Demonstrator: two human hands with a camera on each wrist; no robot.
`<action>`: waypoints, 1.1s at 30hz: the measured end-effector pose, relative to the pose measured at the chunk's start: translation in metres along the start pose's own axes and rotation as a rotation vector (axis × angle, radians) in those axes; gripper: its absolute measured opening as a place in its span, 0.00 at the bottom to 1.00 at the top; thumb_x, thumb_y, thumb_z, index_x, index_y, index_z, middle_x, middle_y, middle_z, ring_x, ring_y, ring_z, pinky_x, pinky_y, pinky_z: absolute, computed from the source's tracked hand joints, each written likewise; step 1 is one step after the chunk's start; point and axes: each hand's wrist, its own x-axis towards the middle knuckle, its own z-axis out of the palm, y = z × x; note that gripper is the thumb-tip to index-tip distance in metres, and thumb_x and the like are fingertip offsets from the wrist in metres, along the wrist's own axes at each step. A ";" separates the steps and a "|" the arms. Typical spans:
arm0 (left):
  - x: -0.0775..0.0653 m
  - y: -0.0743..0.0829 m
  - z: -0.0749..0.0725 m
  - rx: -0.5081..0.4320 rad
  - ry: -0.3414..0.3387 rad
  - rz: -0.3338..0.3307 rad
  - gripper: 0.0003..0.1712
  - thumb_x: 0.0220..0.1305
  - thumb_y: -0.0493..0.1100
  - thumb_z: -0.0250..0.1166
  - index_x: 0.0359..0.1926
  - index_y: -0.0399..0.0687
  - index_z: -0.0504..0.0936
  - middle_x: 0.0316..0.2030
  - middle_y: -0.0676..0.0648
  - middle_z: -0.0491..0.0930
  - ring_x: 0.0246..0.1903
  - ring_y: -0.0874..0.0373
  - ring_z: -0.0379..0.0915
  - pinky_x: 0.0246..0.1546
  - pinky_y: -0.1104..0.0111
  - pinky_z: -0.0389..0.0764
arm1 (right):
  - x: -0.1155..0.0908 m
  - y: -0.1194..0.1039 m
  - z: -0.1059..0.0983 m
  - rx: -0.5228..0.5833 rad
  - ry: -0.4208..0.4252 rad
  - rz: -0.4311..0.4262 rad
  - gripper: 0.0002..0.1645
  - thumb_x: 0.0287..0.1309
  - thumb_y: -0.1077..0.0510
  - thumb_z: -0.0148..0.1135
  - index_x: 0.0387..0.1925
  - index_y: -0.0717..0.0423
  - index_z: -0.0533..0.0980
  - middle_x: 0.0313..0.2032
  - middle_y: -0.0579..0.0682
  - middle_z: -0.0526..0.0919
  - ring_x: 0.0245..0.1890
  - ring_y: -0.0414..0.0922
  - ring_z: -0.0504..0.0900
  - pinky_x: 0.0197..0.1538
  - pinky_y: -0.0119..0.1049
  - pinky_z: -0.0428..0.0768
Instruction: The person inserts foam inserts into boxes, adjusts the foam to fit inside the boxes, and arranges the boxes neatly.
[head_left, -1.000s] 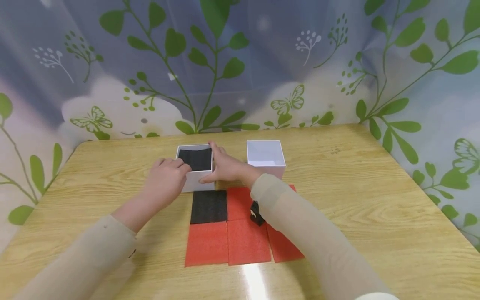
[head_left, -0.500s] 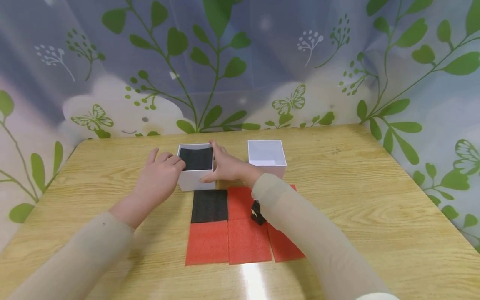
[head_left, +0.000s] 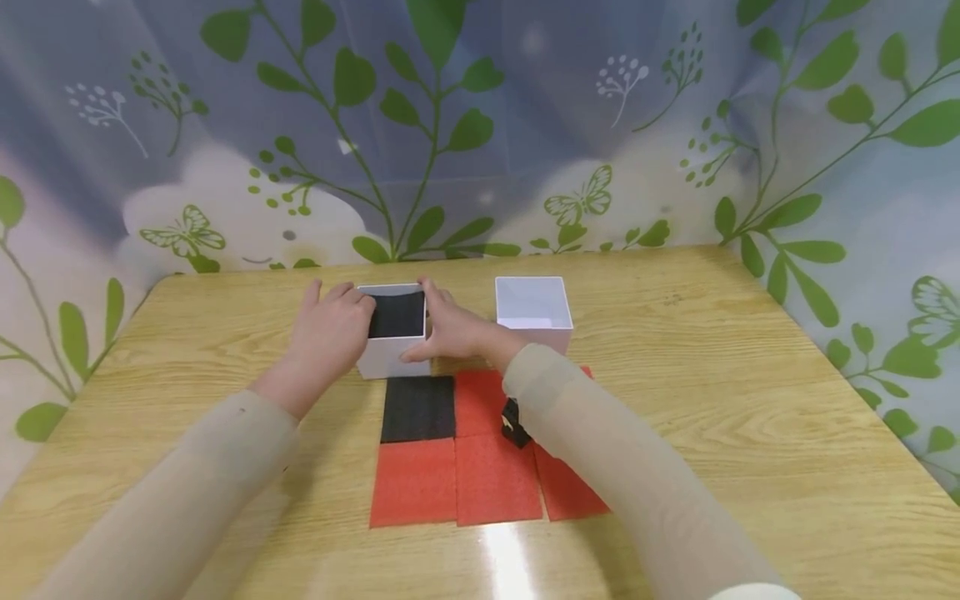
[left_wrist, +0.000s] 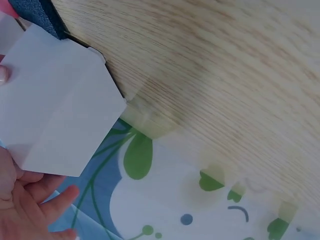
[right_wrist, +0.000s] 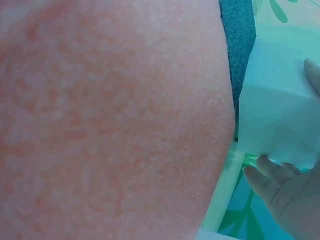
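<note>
A white open-topped box (head_left: 390,358) stands at the back, left of centre, with a black felt-like sheet (head_left: 401,315) filling its opening. My right hand (head_left: 453,329) grips the box's right side, thumb on the front face and fingers toward the back. Over the left rim reaches my left hand (head_left: 330,325), its fingertips at the sheet's left edge. Whether they pinch the sheet is hidden. In the left wrist view, fingers touch the pale box (left_wrist: 65,100). Blurred skin fills much of the right wrist view beside the box (right_wrist: 280,95).
A second white box (head_left: 534,304) stands to the right. A black square (head_left: 417,410) and several red squares (head_left: 414,483) lie as a patchwork in front. Beside my right sleeve is a small black object (head_left: 513,425), partly covered. A leaf-print curtain (head_left: 585,100) hangs behind the table.
My left hand lifts slightly off the left rim, then moves right and farther over the box's opening. My right hand keeps its grip, and the box stays in place.
</note>
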 end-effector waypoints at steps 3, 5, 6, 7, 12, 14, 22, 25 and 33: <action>0.005 0.001 0.001 -0.015 -0.037 -0.022 0.16 0.66 0.31 0.47 0.48 0.38 0.79 0.48 0.41 0.78 0.56 0.45 0.66 0.60 0.43 0.53 | -0.001 0.000 -0.002 0.005 -0.010 0.000 0.71 0.45 0.45 0.72 0.71 0.52 0.28 0.70 0.59 0.39 0.69 0.50 0.47 0.66 0.42 0.56; 0.008 0.002 0.000 -0.030 -0.065 -0.024 0.17 0.67 0.32 0.47 0.51 0.39 0.78 0.50 0.41 0.77 0.57 0.45 0.65 0.60 0.43 0.53 | -0.002 -0.001 -0.003 0.007 -0.010 0.006 0.71 0.45 0.46 0.72 0.71 0.52 0.28 0.70 0.60 0.39 0.69 0.50 0.47 0.66 0.43 0.56; 0.010 0.003 0.000 -0.048 -0.077 -0.017 0.17 0.67 0.33 0.47 0.53 0.39 0.77 0.51 0.41 0.76 0.57 0.45 0.65 0.60 0.43 0.54 | -0.002 -0.001 -0.003 0.011 -0.009 0.010 0.71 0.45 0.46 0.72 0.71 0.52 0.28 0.70 0.60 0.39 0.69 0.50 0.48 0.66 0.43 0.57; 0.012 0.006 -0.001 -0.069 -0.089 -0.006 0.18 0.68 0.34 0.47 0.54 0.40 0.77 0.52 0.40 0.75 0.57 0.45 0.65 0.60 0.44 0.54 | -0.002 -0.001 -0.003 0.014 -0.009 0.014 0.71 0.46 0.46 0.72 0.71 0.51 0.28 0.70 0.60 0.40 0.68 0.50 0.49 0.66 0.43 0.57; 0.024 0.018 -0.002 -0.178 -0.144 0.061 0.23 0.69 0.35 0.46 0.64 0.45 0.70 0.53 0.37 0.70 0.53 0.41 0.64 0.57 0.47 0.61 | -0.002 0.000 -0.004 0.016 -0.013 -0.006 0.70 0.47 0.48 0.72 0.71 0.52 0.28 0.69 0.60 0.42 0.66 0.50 0.53 0.64 0.43 0.61; 0.027 0.021 -0.002 -0.192 -0.157 0.062 0.24 0.70 0.34 0.46 0.65 0.47 0.68 0.52 0.35 0.69 0.50 0.41 0.64 0.54 0.47 0.63 | -0.002 0.000 -0.003 0.017 -0.021 -0.023 0.70 0.47 0.48 0.71 0.71 0.53 0.28 0.69 0.60 0.41 0.67 0.50 0.51 0.64 0.43 0.60; 0.032 0.022 -0.001 -0.192 -0.167 0.077 0.24 0.68 0.35 0.47 0.63 0.49 0.71 0.51 0.34 0.70 0.46 0.41 0.65 0.49 0.49 0.68 | -0.002 0.001 -0.002 0.037 -0.019 -0.014 0.69 0.47 0.48 0.71 0.71 0.52 0.29 0.68 0.60 0.43 0.65 0.50 0.54 0.64 0.43 0.61; 0.028 0.020 0.000 -0.241 -0.094 0.111 0.21 0.65 0.32 0.49 0.57 0.46 0.78 0.45 0.38 0.73 0.42 0.44 0.67 0.47 0.51 0.69 | -0.002 0.000 -0.002 0.031 -0.019 -0.031 0.67 0.48 0.49 0.71 0.71 0.54 0.30 0.68 0.61 0.43 0.64 0.50 0.54 0.63 0.43 0.62; 0.014 0.017 0.003 -0.305 0.040 0.204 0.17 0.61 0.29 0.52 0.45 0.43 0.85 0.34 0.43 0.74 0.35 0.49 0.69 0.40 0.56 0.72 | -0.002 -0.001 -0.001 0.037 -0.031 -0.003 0.70 0.47 0.47 0.71 0.71 0.51 0.27 0.70 0.59 0.38 0.68 0.51 0.50 0.64 0.45 0.60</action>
